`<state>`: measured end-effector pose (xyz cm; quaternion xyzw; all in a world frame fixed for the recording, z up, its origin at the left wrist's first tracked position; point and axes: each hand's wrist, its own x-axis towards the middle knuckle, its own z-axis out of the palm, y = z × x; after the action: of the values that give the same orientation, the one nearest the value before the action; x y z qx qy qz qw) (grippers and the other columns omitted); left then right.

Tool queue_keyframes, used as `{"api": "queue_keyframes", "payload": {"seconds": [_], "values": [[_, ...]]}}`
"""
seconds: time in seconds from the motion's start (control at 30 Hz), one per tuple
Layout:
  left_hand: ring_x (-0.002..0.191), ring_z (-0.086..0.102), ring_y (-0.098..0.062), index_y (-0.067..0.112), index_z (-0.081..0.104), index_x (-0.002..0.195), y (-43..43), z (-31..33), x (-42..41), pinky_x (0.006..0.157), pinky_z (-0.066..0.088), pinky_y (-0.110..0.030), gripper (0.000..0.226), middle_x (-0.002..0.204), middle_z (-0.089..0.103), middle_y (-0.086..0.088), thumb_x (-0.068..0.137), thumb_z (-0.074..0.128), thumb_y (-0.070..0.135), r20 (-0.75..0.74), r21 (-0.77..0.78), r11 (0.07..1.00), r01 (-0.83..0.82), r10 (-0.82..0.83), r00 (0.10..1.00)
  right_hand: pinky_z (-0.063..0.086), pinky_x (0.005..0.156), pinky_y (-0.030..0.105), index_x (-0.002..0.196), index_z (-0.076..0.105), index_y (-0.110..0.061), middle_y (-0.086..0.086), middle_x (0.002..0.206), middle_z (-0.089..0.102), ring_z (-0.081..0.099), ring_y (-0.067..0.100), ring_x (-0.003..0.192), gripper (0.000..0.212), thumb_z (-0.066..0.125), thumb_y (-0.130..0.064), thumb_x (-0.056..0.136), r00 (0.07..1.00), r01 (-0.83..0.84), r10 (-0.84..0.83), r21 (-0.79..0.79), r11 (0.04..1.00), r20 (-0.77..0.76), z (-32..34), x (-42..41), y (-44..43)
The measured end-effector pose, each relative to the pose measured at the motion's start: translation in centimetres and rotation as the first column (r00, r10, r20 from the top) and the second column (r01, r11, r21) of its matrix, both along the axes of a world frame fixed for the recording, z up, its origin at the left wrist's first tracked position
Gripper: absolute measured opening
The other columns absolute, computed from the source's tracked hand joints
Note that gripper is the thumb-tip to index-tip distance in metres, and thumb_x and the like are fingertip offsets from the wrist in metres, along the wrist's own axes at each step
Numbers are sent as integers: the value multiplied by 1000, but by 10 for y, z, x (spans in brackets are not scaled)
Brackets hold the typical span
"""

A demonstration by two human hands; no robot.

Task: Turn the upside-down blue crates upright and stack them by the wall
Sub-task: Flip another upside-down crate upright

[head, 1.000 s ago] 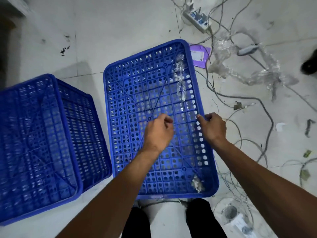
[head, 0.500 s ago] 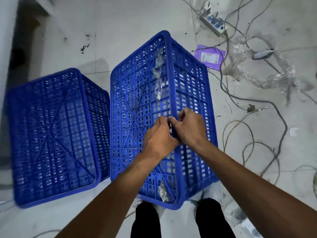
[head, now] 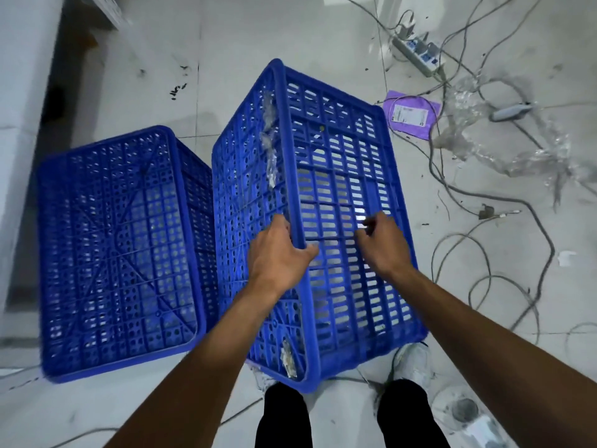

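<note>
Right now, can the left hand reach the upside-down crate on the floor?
Probably yes: the upside-down crate sits beside the left hand with nothing between, but that hand grips the edge of the tilted crate and must let go first.

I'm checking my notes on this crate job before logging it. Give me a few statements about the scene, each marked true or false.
1. The left crate lies base up on the floor. True.
2. The right crate rests flat on its base. False: it is tilted, with a slatted side wall facing up.
3. The left hand grips the right crate's corner edge. True.
4. The right hand holds the power strip. False: it is on the right crate's slatted wall, and the strip lies on the floor.
</note>
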<state>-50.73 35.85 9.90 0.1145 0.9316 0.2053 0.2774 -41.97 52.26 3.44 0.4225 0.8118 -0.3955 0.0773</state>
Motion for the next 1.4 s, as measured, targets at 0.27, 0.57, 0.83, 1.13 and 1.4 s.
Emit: {"api": "queue_keyframes", "payload": {"seconds": [0.27,0.57,0.83,1.13,1.4], "values": [[61,36,-19,15,42,91,-61,-6,-17,55,25,-26,32,75,42,0,91,68,35,18,66,986,-150,149,989,45,89,49,136,42,-3,21,133,43,45,41,116,55,63,-26,91,940,-329,290,255,909,179,-31,9,25],[57,37,-17,13,46,90,-73,-13,-14,53,29,-27,28,71,44,0,91,66,32,-62,130,975,-179,188,980,41,95,50,139,39,-2,21,138,41,45,38,120,67,64,-34,87,979,-199,179,317,927,93,-34,-6,16],[56,39,-18,13,45,88,-77,-16,-12,52,35,-33,25,68,45,1,91,65,28,-64,150,972,-180,192,979,50,94,44,132,51,-3,16,126,61,60,35,110,72,50,-62,90,944,246,-180,-226,943,278,-55,35,34],[60,39,-21,13,42,88,-71,-28,-20,54,30,-32,27,72,42,-3,96,60,31,-21,9,983,-185,186,982,51,62,34,83,65,-9,6,74,67,63,24,66,62,49,-69,86,971,236,-236,-3,972,24,-41,54,42],[62,46,-22,14,46,89,-12,-54,23,57,40,-38,25,76,50,-4,94,60,35,89,28,982,-186,183,979,41,61,34,81,63,-6,4,65,56,57,29,65,65,47,-68,89,979,178,-192,163,971,75,-24,99,111]]}}
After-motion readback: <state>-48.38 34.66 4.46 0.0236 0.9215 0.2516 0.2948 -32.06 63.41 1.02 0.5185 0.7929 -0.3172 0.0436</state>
